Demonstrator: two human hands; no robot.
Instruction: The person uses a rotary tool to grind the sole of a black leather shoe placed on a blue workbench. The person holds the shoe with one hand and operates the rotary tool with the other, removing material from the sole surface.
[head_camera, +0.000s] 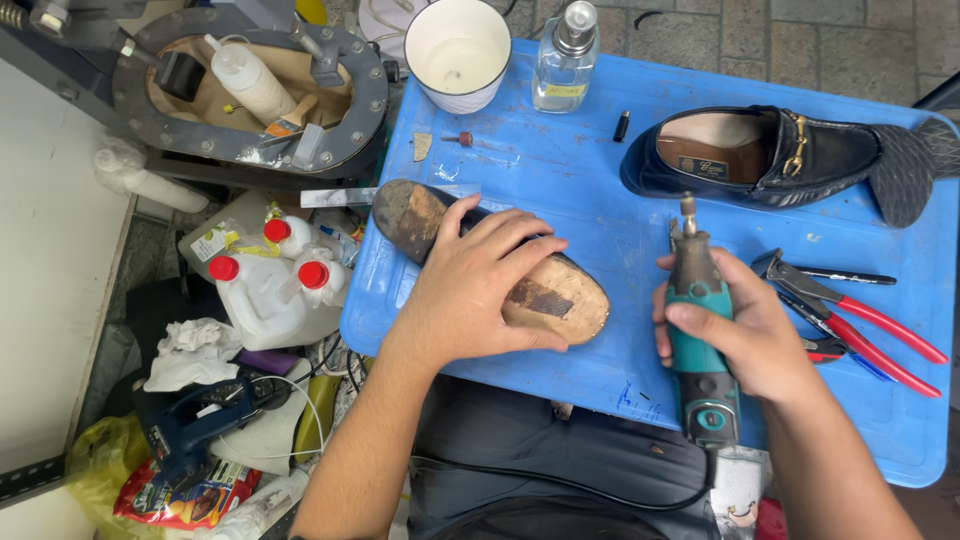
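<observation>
The left hand (470, 285) lies flat, fingers spread, pressing down on an upturned shoe (500, 265) that rests sole-up at the nine o'clock side of the blue tray (600, 170); the right hand (745, 335) is closed fully round a teal rotary tool (698, 330), its bit pointing to twelve o'clock and standing clear of the sole, just to the shoe's three o'clock; to work the worn sole well, I judge the palm should keep the shoe from rocking, fingertips kept back from the patch being ground, and the bit brought in lightly at a shallow angle, the cord trailing towards six o'clock left free; counted: two shoes, the second a black loafer (760, 150) upright at one o'clock; one rotary tool; one pair of red-handled pliers (850, 320) at three o'clock; one white cup (458, 50) and one clear glass bottle (565, 55) at twelve o'clock; three red-capped white jugs (270, 285) off the tray at nine o'clock.
</observation>
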